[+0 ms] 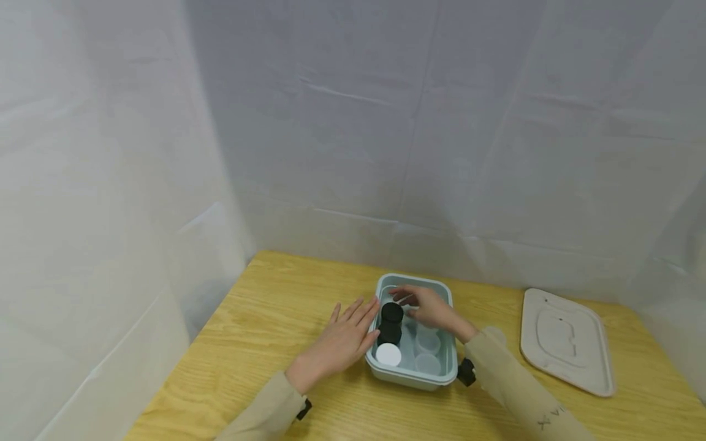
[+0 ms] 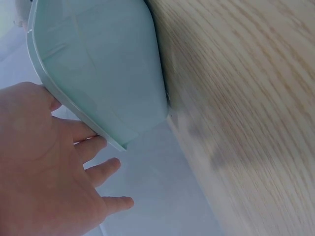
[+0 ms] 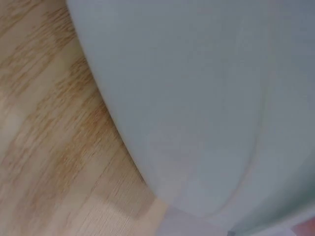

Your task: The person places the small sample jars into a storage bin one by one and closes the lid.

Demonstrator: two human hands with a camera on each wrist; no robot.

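Observation:
A pale green box [image 1: 448,343] stands on the wooden table [image 1: 276,306]. It holds two black-lidded jars [image 1: 392,313], a white-lidded jar [image 1: 388,354] and clear cups [image 1: 428,344]. My left hand [image 1: 344,340] lies flat with straight fingers against the box's left wall; the left wrist view shows this hand [image 2: 59,187] beside the box wall [image 2: 98,64]. My right hand [image 1: 427,306] reaches into the far end of the box and seems to pinch a small clear cup [image 1: 405,300] between thumb and fingers. The right wrist view shows only the box wall [image 3: 206,98] and the table [image 3: 44,123].
The box's pale lid [image 1: 565,340] lies flat on the table to the right, near the edge. White sheeting [image 1: 386,153] closes off the back and both sides. Bare wood lies to the left of the box.

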